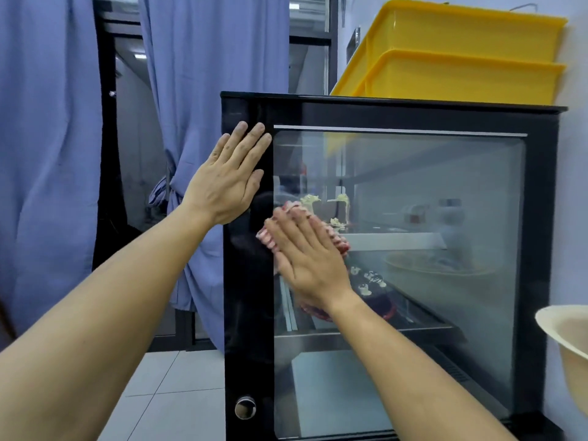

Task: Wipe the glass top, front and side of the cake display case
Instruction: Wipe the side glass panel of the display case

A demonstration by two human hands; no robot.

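Both hands lie flat: right hand (307,259) presses cloth (339,244) against glass (429,192).

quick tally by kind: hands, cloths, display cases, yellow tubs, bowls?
Hands: 2, left hand and right hand
Pink cloth: 1
Display case: 1
Yellow tubs: 2, upper and lower
Cream bowl: 1
Total: 7

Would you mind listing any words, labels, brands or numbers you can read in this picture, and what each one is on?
None can be read.
Display case: black frame and glass show no legible print.
Yellow crates: no markings visible.
Items inside the case behind the glass: too blurred to tell if they carry labels.
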